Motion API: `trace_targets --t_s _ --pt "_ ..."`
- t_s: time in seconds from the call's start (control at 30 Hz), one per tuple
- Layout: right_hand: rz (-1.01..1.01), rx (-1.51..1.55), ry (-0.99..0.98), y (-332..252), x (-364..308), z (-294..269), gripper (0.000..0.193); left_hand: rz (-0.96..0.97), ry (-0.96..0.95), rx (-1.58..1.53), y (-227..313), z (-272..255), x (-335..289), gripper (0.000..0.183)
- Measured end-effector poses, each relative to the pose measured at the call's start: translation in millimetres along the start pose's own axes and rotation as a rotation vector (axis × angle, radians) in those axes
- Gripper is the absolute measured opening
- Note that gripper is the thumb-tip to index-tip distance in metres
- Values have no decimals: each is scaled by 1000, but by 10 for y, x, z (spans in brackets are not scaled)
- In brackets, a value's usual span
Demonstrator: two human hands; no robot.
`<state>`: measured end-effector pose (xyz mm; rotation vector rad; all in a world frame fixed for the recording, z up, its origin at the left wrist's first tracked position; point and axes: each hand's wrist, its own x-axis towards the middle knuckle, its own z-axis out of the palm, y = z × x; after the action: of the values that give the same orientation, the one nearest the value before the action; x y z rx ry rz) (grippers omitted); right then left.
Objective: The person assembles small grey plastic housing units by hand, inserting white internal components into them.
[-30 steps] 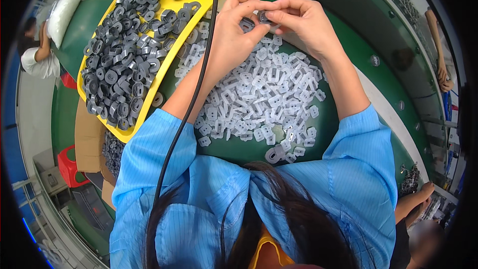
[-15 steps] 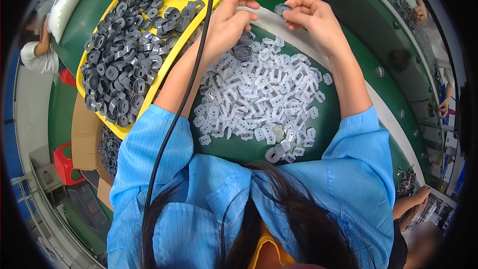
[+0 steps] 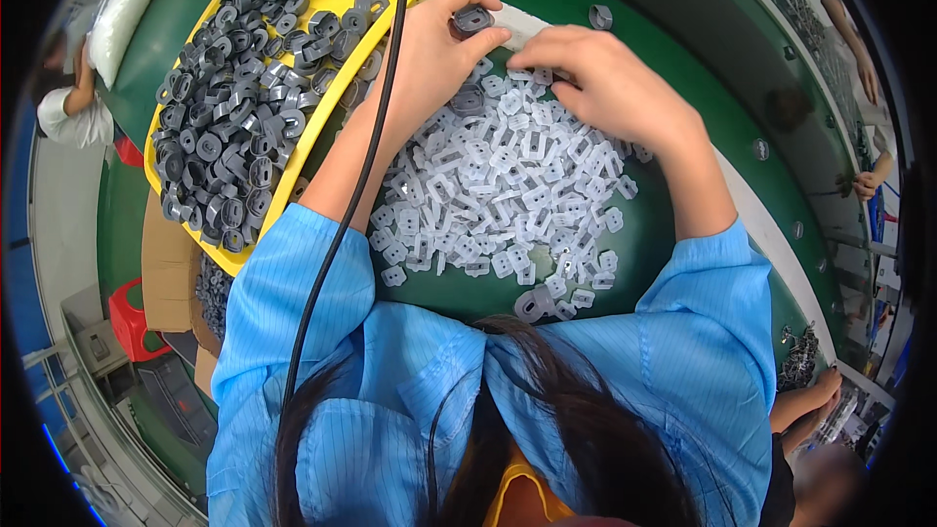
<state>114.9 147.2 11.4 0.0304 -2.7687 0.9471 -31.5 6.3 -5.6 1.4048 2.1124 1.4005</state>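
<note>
My left hand (image 3: pixel 444 44) pinches a dark grey oval plastic part (image 3: pixel 473 20) between thumb and fingers, above the far edge of a heap of translucent white plastic pieces (image 3: pixel 508 171). My right hand (image 3: pixel 615 83) reaches over the heap's far right side, palm down. Its fingers are stretched and stand apart from the thumb, with white pieces under them. Another dark grey part (image 3: pixel 468 100) lies on the heap below my left hand. On the green belt beyond my right hand sits a single grey part (image 3: pixel 600 17).
A yellow tray (image 3: pixel 283 197) full of dark grey parts stands at the left, a black cable (image 3: pixel 337 244) crossing in front of it. Below it is a cardboard box (image 3: pixel 168 268) with more grey parts. A pale rail (image 3: pixel 756 200) borders the green belt. Other people work at both sides.
My right hand has let go of the grey part, now on the belt, and moved back left over the white pieces. My left hand now holds a dark grey part.
</note>
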Motion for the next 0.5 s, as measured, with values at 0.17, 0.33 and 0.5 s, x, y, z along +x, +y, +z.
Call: trace_targets --t_s 0.17,0.33,0.5 --pt "29 -279 23 -181 -35 -42 26 -12 -23 -28 -33 24 -4 32" --pt "359 592 252 -68 66 -51 19 -51 -39 -116 61 117 -21 34" --pt "316 515 419 -30 157 135 17 208 149 -43 -12 216 -23 33"
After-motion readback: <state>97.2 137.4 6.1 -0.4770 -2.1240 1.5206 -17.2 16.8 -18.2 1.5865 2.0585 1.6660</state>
